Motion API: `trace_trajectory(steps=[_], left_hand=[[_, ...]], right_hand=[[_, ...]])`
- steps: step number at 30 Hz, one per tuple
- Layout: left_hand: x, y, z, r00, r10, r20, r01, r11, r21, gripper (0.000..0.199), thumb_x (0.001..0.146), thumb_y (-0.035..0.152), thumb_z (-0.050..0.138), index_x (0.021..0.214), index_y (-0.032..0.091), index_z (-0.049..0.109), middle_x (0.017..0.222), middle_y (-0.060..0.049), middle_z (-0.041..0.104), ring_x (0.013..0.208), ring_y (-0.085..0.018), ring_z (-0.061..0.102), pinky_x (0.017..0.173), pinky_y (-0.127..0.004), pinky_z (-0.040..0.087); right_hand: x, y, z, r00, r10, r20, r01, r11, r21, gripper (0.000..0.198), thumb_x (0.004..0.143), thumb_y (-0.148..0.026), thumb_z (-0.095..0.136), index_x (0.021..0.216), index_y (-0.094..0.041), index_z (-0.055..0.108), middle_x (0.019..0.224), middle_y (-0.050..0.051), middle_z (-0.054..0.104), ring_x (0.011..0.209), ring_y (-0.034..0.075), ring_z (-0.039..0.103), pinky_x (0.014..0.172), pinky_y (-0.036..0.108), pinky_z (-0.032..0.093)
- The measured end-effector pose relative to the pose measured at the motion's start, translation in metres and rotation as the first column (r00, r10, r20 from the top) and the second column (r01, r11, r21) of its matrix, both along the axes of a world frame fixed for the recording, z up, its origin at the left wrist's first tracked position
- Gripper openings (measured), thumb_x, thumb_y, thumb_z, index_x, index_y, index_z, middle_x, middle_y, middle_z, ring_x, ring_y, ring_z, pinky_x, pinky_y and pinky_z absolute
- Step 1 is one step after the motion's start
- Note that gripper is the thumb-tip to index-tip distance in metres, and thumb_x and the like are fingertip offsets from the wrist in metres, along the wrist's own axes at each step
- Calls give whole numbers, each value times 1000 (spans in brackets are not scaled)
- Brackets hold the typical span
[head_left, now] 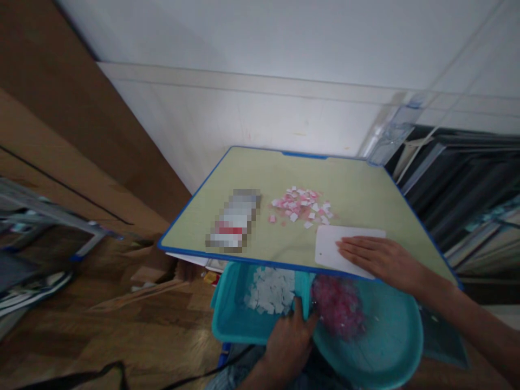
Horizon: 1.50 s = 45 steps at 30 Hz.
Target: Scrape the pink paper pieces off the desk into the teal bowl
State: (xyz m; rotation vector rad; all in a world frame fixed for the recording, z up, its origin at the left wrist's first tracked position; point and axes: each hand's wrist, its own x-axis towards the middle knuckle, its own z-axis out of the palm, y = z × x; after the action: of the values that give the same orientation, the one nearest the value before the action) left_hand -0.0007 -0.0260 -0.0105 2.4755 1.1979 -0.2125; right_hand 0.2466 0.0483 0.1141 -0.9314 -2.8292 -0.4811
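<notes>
My right hand (371,254) lies flat on a white rectangular card (330,246) with rounded corners, at the front right of a pale green board (195,216) with a blue edge. Just beyond the card is a loose heap of small pink and white square pieces (298,206). Below the board, my left hand (289,336) grips the rim of a rectangular teal basin (239,327), index finger and thumb astride it where it meets a round teal basin (406,346). White squares (271,290) fill part of the rectangular one. Blurred pink pieces (339,309) lie in the round one.
A pixelated phone-like object (235,222) lies on the board's left. A white wall (244,103) rises behind. Stacked dark panels (467,184) stand at right, with a clear plastic piece (390,141) near the corner. Brown cardboard (101,146) and a metal frame (52,203) are at left.
</notes>
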Motion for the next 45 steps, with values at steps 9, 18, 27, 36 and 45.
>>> trace_trajectory(steps=[9, 18, 27, 36, 45], left_hand=[[-2, -1, -3, 1000, -4, -1, 4, 999, 32, 57, 80, 18, 48, 133, 30, 31, 133, -21, 32, 86, -26, 59, 70, -39, 48], [-2, 1, -3, 1000, -13, 5, 13, 999, 40, 60, 80, 15, 45, 136, 30, 27, 132, -22, 33, 85, -26, 60, 70, -40, 48], [-1, 1, -2, 1000, -7, -18, 7, 1000, 14, 61, 78, 13, 47, 134, 29, 30, 132, -23, 34, 87, -28, 60, 70, -41, 48], [-2, -1, -6, 1000, -7, 4, 7, 999, 49, 59, 79, 15, 48, 133, 31, 32, 132, -23, 34, 87, -28, 61, 70, -41, 48], [-1, 1, -3, 1000, 8, -19, -8, 1000, -8, 60, 79, 14, 47, 135, 30, 30, 133, -20, 32, 90, -28, 59, 73, -40, 48]], right_hand=[[19, -8, 35, 791, -416, -449, 234, 883, -406, 33, 85, -14, 43, 108, -21, 65, 107, 10, 67, 97, 20, 63, 84, 27, 49], [50, -19, 8, 445, -771, -455, 380, 623, -684, 24, 74, -38, 61, 76, -17, 72, 69, 9, 71, 59, 23, 64, 50, 31, 50], [45, 1, 1, 416, -760, -499, 482, 650, -588, 28, 75, -43, 57, 75, -19, 72, 61, 3, 69, 53, 21, 61, 44, 29, 46], [19, 12, 1, 511, -704, -493, 374, 698, -610, 31, 79, -40, 52, 86, -18, 72, 82, 6, 73, 69, 24, 66, 59, 30, 50], [32, 2, 16, 501, -720, -481, 322, 671, -668, 37, 77, -48, 54, 87, -17, 72, 80, 8, 73, 63, 21, 64, 54, 27, 47]])
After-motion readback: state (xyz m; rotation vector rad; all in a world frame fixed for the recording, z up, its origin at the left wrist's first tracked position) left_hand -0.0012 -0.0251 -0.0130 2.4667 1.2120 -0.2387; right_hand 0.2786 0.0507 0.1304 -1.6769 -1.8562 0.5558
